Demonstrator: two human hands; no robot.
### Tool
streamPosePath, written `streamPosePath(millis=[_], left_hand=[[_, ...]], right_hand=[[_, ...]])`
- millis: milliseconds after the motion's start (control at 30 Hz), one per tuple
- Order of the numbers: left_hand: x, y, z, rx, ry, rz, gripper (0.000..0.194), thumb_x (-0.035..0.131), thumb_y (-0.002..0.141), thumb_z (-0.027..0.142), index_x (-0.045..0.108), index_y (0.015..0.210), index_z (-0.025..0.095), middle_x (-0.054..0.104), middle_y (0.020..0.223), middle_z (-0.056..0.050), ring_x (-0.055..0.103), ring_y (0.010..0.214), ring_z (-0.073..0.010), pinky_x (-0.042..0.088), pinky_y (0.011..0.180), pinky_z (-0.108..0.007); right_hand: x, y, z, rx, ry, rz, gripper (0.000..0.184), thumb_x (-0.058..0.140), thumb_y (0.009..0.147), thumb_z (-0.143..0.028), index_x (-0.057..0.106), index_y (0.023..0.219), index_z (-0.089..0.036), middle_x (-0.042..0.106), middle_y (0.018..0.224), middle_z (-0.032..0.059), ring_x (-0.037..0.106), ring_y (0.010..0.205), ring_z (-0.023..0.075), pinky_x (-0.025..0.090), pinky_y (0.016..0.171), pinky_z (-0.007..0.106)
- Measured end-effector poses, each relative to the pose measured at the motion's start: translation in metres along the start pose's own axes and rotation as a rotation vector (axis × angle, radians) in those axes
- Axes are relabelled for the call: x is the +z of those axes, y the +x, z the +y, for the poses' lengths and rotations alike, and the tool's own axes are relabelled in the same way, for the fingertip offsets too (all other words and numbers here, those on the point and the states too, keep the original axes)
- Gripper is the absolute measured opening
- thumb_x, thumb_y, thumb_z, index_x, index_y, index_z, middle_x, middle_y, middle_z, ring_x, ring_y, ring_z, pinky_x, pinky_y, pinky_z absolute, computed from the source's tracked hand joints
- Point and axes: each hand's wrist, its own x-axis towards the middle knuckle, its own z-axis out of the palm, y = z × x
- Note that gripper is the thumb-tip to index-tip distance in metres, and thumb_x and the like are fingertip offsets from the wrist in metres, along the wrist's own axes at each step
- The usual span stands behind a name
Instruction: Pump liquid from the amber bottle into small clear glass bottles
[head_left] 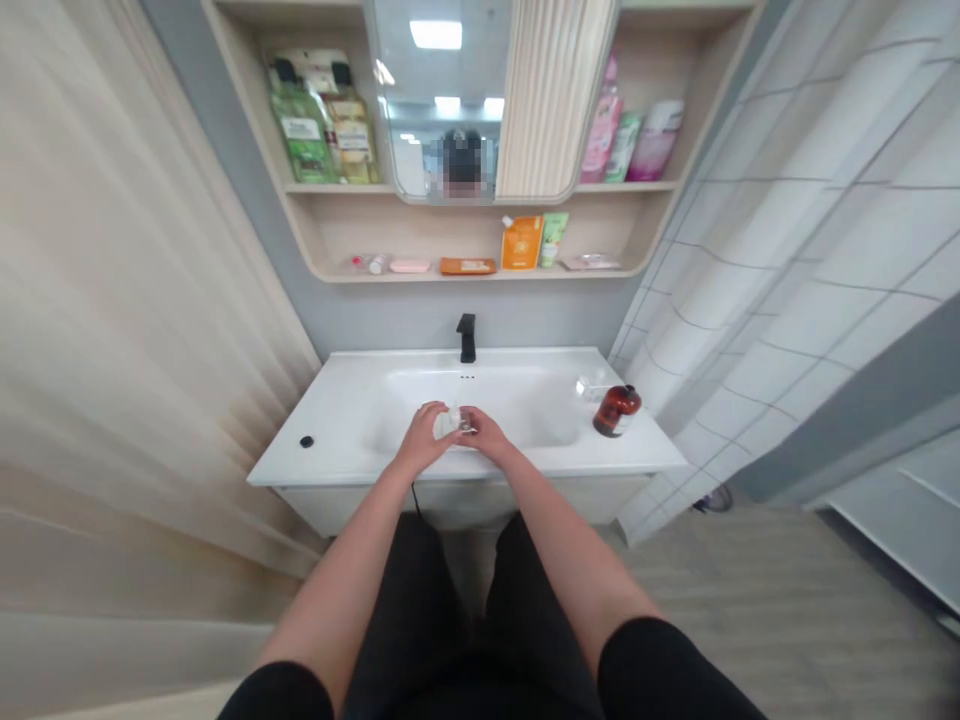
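Note:
Both my hands meet over the front of the white sink basin [525,400]. My left hand [424,440] is curled around a white crumpled thing [448,422], perhaps a cloth or tissue. My right hand [484,432] is closed on a small shiny object [466,425] that touches the white thing; I cannot make out what it is. A black faucet [466,337] stands at the back of the basin, straight beyond my hands.
A brown bottle [616,410] and a clear small item [589,387] sit on the counter's right side. A black plug [306,441] lies on the left. Shelves above hold bottles and pouches around a mirror [450,100]. A tiled wall stands right, a ribbed panel left.

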Motion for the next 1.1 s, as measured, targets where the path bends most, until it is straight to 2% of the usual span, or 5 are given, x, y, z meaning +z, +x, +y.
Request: streamPosePath(millis=[167,333,533,700,1100], left_hand=[[0.008,-0.021,-0.018,-0.246,-0.435,-0.060,0.079,0.102,0.075,0.043,0.066,0.143,0.023,0.078,0.137,-0.015,0.076,0.129,-0.0333,0.068,0.102,-0.048],[-0.013,-0.024,-0.014,-0.356,-0.331,0.025,0.063,0.099,0.079,0.035,0.069,0.133,0.022,0.082,0.122,-0.011,0.082,0.112,-0.0276,0.068,0.106,-0.047],[-0.119,-0.010,-0.032,-0.494,0.246,0.414,0.072,0.087,0.091,0.034,0.059,0.156,0.018,0.074,0.152,-0.019,0.073,0.141,-0.0320,0.061,0.121,-0.047],[-0.193,-0.002,-0.067,-0.629,0.639,0.322,0.060,0.088,0.086,0.041,0.069,0.136,0.013,0.077,0.145,-0.025,0.070,0.144,-0.0433,0.056,0.124,-0.055],[-0.207,-0.034,-0.057,-0.657,0.675,0.461,0.057,0.077,0.090,0.036,0.063,0.140,0.012,0.075,0.142,-0.024,0.068,0.140,-0.0459,0.057,0.119,-0.058]], right_hand=[[-0.002,0.000,0.004,0.014,0.072,-0.100,0.093,0.108,0.065,-0.042,0.071,0.149,-0.031,0.078,0.141,0.0088,0.076,0.123,0.0295,0.059,0.119,0.053],[-0.002,-0.003,0.000,0.037,-0.018,-0.142,0.102,0.107,0.066,-0.041,0.066,0.159,-0.032,0.075,0.149,0.0114,0.077,0.122,0.0284,0.063,0.114,0.051],[-0.002,-0.006,-0.006,0.031,-0.165,-0.036,0.067,0.097,0.080,-0.046,0.077,0.142,-0.032,0.081,0.137,0.0093,0.079,0.118,0.0271,0.067,0.102,0.045],[0.000,-0.003,-0.006,0.023,-0.201,-0.040,0.047,0.096,0.082,-0.045,0.084,0.124,-0.027,0.085,0.123,0.0094,0.081,0.111,0.0277,0.067,0.100,0.045],[0.002,-0.004,-0.008,0.019,-0.198,-0.014,0.040,0.094,0.082,-0.045,0.085,0.116,-0.026,0.087,0.115,0.0083,0.081,0.106,0.0272,0.066,0.097,0.044]])
